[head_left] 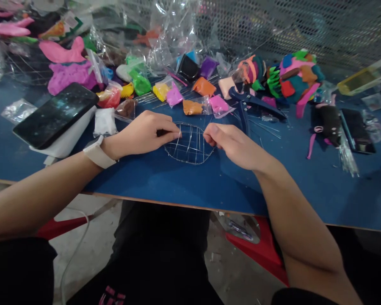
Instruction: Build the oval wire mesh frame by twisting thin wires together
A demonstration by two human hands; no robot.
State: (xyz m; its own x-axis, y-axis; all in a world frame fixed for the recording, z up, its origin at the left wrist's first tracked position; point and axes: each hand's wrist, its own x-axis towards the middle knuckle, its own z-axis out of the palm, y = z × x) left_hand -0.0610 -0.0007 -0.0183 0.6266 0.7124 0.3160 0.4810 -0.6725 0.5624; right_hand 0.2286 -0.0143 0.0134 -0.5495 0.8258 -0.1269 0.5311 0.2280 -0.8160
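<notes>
An oval wire frame (195,162) with crossing wires inside lies on the blue table, between my two hands. My left hand (149,132) comes in from the left, thumb and fingers pinched on the frame's upper left side. At its right side my right hand (235,143) is closed, fingers curled in against the thumb at the frame's edge. Whether a separate wire end sits in those fingers is too small to make out. Just beyond my right hand lie dark blue-handled pliers (257,101).
A phone (59,114) leans on a white stand at left. Bagged coloured clay, such as an orange packet (204,87), lines the back. A multicoloured clay model (296,76), loose wires (266,128) and a black pouch (327,125) lie rightward. The table's front edge (165,203) is near.
</notes>
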